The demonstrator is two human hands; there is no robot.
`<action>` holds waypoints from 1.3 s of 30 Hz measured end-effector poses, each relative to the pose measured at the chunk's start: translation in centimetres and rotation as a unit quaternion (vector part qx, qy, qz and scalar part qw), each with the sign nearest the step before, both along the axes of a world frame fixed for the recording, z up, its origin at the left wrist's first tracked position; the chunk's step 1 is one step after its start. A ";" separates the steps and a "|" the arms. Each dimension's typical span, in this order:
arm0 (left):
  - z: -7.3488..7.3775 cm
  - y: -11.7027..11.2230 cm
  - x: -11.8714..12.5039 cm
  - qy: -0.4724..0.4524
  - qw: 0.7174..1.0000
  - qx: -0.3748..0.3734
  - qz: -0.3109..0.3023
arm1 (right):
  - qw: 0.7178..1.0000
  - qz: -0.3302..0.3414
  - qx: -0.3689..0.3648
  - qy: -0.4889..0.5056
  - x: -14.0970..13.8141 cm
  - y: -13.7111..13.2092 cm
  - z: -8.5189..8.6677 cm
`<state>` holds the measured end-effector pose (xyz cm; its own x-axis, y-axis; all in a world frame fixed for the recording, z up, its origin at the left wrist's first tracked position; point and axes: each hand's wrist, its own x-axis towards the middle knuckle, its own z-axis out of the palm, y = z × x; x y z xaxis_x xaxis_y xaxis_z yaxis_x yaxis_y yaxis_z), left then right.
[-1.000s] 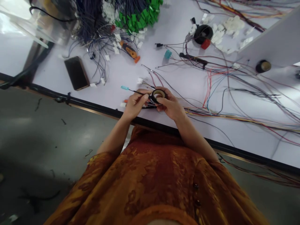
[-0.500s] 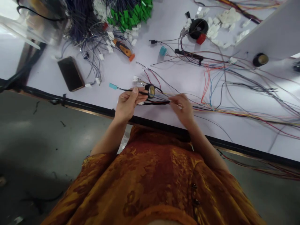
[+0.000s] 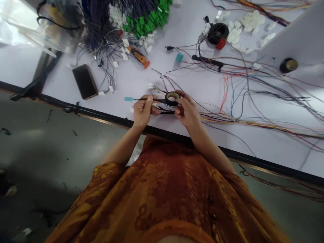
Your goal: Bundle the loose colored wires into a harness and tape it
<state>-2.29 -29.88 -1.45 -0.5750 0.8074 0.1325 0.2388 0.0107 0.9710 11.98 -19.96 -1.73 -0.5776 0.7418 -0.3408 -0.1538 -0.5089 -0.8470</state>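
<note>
My left hand point(image 3: 142, 110) is closed in a pinch on a thin black wire bundle point(image 3: 141, 99) that ends in a teal connector point(image 3: 128, 99) at the left. My right hand point(image 3: 186, 111) is wrapped round a small roll of black tape point(image 3: 172, 98), held right against the bundle beside my left fingers. Both hands hover over the near edge of the white table point(image 3: 141, 79). More wires of the harness point(image 3: 253, 123) trail off to the right from under my right hand.
A dark phone point(image 3: 85, 81) lies left of my hands. Further back are an orange-handled tool point(image 3: 138, 56), a heap of green connectors point(image 3: 146, 18), a black tape roll point(image 3: 218, 32), white connectors point(image 3: 249, 22) and another tape roll point(image 3: 288, 64) by a white board.
Half a second ago my right hand had pulled away to the right along the wires, leaving the roll hanging by my left hand. Now it is back on the tape roll beside the left hand.
</note>
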 end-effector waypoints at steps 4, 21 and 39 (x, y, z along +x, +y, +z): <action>-1.0 1.2 -0.5 -0.125 0.990 -0.049 0.030 | 0.958 0.029 0.269 -0.100 2.4 -2.2 -0.6; 0.6 0.4 0.0 -0.186 0.980 0.002 -0.063 | 0.831 0.156 0.516 -0.137 3.3 3.4 1.1; -1.9 1.2 1.9 -0.009 0.998 0.038 -0.050 | 0.788 0.202 0.543 -0.208 1.8 1.1 0.8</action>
